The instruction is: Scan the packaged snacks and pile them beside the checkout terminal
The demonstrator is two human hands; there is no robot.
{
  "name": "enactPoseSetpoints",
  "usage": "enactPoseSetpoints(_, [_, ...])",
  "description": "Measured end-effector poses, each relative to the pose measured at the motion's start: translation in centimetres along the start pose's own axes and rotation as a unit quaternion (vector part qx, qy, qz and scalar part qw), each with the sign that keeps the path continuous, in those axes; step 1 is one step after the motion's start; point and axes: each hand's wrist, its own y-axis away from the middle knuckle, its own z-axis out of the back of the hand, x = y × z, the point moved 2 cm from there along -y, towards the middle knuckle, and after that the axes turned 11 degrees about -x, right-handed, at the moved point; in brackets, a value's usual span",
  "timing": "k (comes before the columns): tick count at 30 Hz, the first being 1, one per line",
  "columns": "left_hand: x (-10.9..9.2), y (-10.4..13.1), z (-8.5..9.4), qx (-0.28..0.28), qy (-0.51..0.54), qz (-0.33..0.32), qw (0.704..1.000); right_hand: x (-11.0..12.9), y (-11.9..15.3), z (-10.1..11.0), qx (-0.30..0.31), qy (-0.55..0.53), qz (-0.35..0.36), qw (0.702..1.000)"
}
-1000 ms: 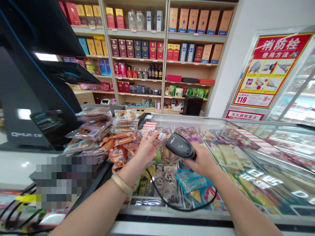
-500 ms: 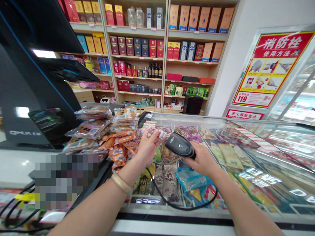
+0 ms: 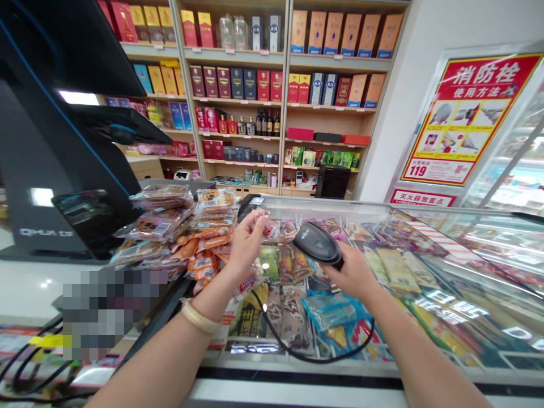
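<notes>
Several bagged snacks [image 3: 170,221] sit stacked at eleven o'clock; a forearm nudge could topple them. Near twelve, our left hand [image 3: 246,241] seems to pinch a small clear packet [image 3: 271,229], whose slick film could slip. At one, the black scanner [image 3: 317,243], clasped in our right hand [image 3: 352,271], trails a cable [image 3: 312,360] that could snag.

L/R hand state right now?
Left hand: closed, pinching a small clear packet.
Right hand: closed around the black scanner.
</notes>
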Motion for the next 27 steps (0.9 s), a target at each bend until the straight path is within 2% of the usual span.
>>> enactPoseSetpoints(2, [-1.4,-0.5,0.7,0.024,-0.135,-0.137,0.981,-0.1,-0.1,0.1,-0.01,-0.005,-0.01,1.0])
enactPoseSetpoints(3, [-1.9,-0.6,1.1,0.044,-0.202,-0.199,0.958,-0.2,-0.2,0.1,-0.014,-0.01,-0.015,1.0])
enactPoseSetpoints(5, [-2.4,-0.5,1.7,0.102,-0.323,-0.271,0.901,-0.2,-0.3,0.2,-0.021,-0.013,-0.021,0.999])
enactPoseSetpoints(8, [-1.8,0.6,2.6,0.191,-0.479,-0.318,0.796,-0.4,-0.3,0.3,-0.023,-0.008,-0.028,0.999])
enactPoseSetpoints(10, [-1.0,1.6,3.3,0.226,-0.561,-0.328,0.726,-0.6,-0.3,0.3,-0.027,-0.004,-0.031,0.999])
enactPoseSetpoints(12, [-0.1,2.4,3.9,0.241,-0.615,-0.327,0.675,-0.8,-0.4,0.5,-0.04,-0.005,-0.034,0.999])
enactPoseSetpoints(13, [0.2,2.7,4.1,0.247,-0.629,-0.326,0.661,-1.0,-0.4,0.6,-0.048,-0.007,-0.037,0.998])
enactPoseSetpoints(15, [0.5,3.1,4.3,0.254,-0.631,-0.327,0.656,-1.3,-0.5,0.7,-0.059,-0.008,-0.047,0.997])
enactPoseSetpoints(21, [0.2,2.8,3.3,0.256,-0.573,-0.34,0.7,-2.5,-0.7,1.2,-0.1,0.033,-0.078,0.991])
enactPoseSetpoints(24, [0.7,2.2,1.6,0.266,-0.526,-0.333,0.736,-3.1,-0.7,1.5,-0.125,0.05,-0.089,0.987])
enactPoseSetpoints(27, [1.8,1.6,-1.4,0.28,-0.458,-0.308,0.786,-3.7,-0.6,1.6,-0.148,0.064,-0.11,0.981])
